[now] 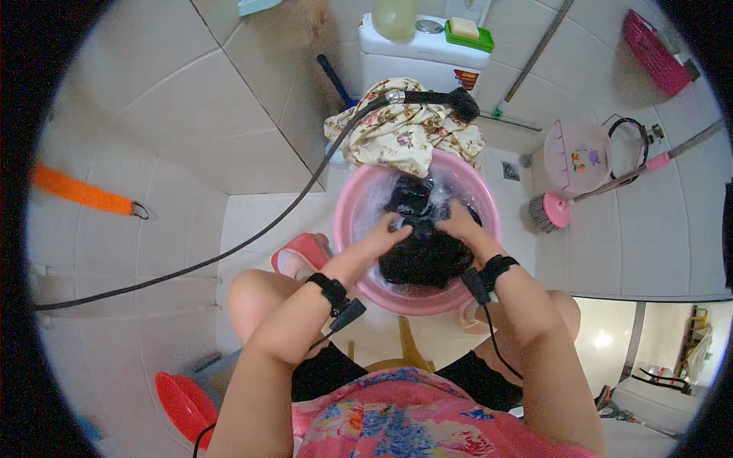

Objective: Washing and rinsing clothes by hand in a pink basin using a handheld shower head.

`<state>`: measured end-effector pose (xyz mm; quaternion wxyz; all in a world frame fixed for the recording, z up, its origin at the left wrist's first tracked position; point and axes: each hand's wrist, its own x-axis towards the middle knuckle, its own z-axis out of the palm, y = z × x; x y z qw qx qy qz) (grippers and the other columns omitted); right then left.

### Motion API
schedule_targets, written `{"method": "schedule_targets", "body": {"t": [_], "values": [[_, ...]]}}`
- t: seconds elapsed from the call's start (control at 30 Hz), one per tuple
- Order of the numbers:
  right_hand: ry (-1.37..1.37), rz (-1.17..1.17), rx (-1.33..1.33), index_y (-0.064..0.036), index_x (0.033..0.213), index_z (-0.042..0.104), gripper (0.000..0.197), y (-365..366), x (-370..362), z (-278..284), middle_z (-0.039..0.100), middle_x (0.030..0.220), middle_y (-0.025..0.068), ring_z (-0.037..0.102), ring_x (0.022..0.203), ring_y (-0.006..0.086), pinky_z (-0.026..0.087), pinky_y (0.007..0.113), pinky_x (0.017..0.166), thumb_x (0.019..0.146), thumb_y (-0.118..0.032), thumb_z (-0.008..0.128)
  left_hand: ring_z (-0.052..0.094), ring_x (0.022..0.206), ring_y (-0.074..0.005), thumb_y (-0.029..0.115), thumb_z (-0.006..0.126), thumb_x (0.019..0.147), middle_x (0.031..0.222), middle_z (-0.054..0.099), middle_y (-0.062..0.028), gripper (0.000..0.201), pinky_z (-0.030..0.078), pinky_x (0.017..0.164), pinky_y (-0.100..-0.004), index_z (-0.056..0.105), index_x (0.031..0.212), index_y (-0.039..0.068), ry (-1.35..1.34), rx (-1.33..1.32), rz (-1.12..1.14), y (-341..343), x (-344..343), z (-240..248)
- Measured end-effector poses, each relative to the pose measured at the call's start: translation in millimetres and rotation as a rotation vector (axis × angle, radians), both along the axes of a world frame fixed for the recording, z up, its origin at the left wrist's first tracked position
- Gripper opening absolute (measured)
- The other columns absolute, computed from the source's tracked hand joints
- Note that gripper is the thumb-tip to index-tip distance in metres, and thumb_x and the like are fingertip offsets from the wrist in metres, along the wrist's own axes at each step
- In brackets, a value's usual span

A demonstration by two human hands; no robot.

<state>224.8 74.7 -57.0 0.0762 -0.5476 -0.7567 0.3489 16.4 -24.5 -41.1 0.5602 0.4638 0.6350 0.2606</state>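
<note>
A black garment (427, 258) lies bunched in sudsy water inside a pink basin (494, 200) on the floor between my knees. At the garment's left side my left hand (388, 235) is closed, its fingers and thumb curled on a fold of the dark cloth. My right hand (460, 223) grips the cloth on the right side, its fingertips partly hidden in the wet folds. White foam surrounds both hands. What kind of garment it is cannot be made out.
Behind the basin, a flowered cloth (408, 141) hangs near the white toilet tank (416, 57), with a black shower head (463, 104) across it. Its hose (252, 239) runs left. A pink brush (551, 212) leans at right; a red basin (183, 404) stands at lower left.
</note>
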Motion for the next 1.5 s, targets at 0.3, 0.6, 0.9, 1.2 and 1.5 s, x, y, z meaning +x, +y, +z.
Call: {"method": "schedule_targets", "body": {"t": [0.3,0.6,0.9,1.2,1.5], "values": [[0.633,-0.323,-0.519,0.0014,0.126,0.051,0.05,-12.6,-27.2,152.0,0.061,0.108,0.0091,0.058,0.097,0.0153,0.046,0.027,0.084,0.078,-0.007,0.056,0.036,0.132,-0.0317,0.066,0.04,0.088,0.143,0.041,-0.0133,0.079,0.033,0.105,-0.0502,0.035,0.142,0.009,-0.643,-0.548,0.301,-8.9,-16.9,16.4],[1.152,-0.296,-0.563,-0.0009,0.126,0.051,0.052,-46.2,-21.1,211.5,0.06,0.114,0.0096,0.058,0.103,0.0206,0.045,0.031,0.091,0.075,-0.009,0.052,0.045,0.125,-0.0324,0.048,0.046,0.091,0.136,0.047,-0.0146,0.059,0.036,0.102,-0.055,0.042,0.134,0.007,-1.106,-0.435,0.473,14.1,6.4,23.1],[1.117,-0.518,-0.577,-0.0021,0.127,0.049,0.05,-28.0,27.2,161.4,0.058,0.119,0.0108,0.056,0.108,0.0249,0.043,0.035,0.096,0.077,-0.007,0.05,0.061,0.101,-0.0261,0.003,0.055,0.081,0.11,0.062,-0.013,0.031,0.049,0.088,-0.039,0.055,0.112,-0.001,-1.07,-0.227,0.497,10.3,-6.2,51.3],[0.629,-0.361,-0.48,-0.005,0.135,0.044,0.044,-43.9,2.3,117.4,0.046,0.137,0.0148,0.046,0.124,0.0258,0.032,0.035,0.106,0.096,-0.025,0.048,0.053,0.115,-0.0322,-0.002,0.053,0.075,0.124,0.055,-0.0202,0.054,0.041,0.1,-0.0378,0.045,0.129,-0.002,-0.208,0.355,0.174,-17.4,6.2,95.4],[-0.039,0.197,-0.033,-0.0128,0.145,0.029,0.083,-84.1,-7.5,116.3,0.021,0.149,0.0264,0.022,0.135,0.0493,0.031,0.049,0.107,0.08,-0.047,0.066,0.042,0.122,-0.0402,0.009,0.073,0.065,0.126,0.046,-0.0175,0.06,0.04,0.093,-0.0529,0.05,0.12,0.009,0.551,0.728,-0.36,-19.6,13.4,53.4]]}}
